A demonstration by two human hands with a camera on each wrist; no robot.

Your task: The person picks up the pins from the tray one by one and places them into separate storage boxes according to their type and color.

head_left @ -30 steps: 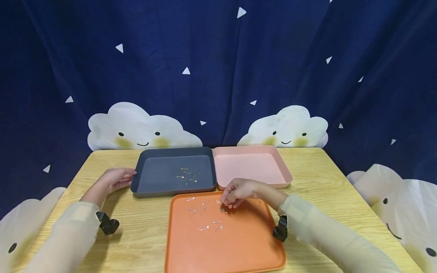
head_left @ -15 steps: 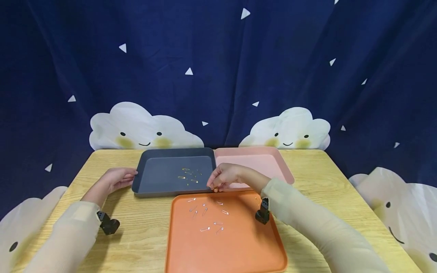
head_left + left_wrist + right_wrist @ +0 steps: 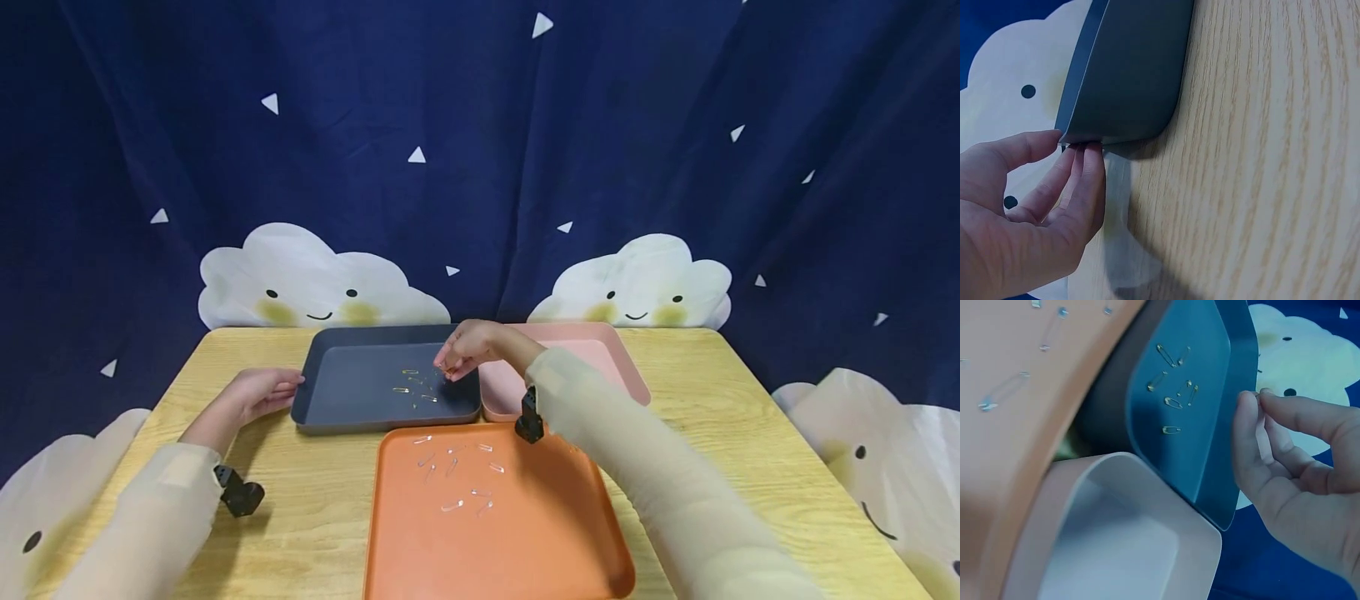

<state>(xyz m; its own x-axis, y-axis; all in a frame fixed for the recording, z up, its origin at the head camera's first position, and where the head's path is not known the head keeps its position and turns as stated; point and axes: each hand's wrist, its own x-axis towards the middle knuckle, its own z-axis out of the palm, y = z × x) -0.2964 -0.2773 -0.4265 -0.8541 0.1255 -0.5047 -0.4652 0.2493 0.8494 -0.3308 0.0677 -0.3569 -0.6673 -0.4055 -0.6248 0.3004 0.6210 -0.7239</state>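
My right hand (image 3: 476, 342) is over the right part of the dark grey tray (image 3: 352, 383). Its thumb and index fingertips are pinched together around a small gold safety pin (image 3: 448, 372), mostly hidden by the fingers. Beneath and left of that hand, several gold safety pins (image 3: 1172, 402) lie scattered on the tray floor. At the tray's left end, my left hand (image 3: 262, 392) pinches the rim, thumb at the top edge and fingers against the outer wall. Several silver safety pins (image 3: 452, 506) lie spread over the upper left half of the orange tray (image 3: 495, 558).
A pink tray (image 3: 626, 371) stands directly right of the dark grey one, its wall against it. The orange tray sits in front of both on the wooden table (image 3: 300, 500). Behind the table hangs a dark blue curtain (image 3: 337, 167) with clouds.
My right hand has risen from the orange tray, passed the trays' meeting corner and come over the dark grey tray, carrying a gold safety pin. My left hand has stayed at the tray's left rim.
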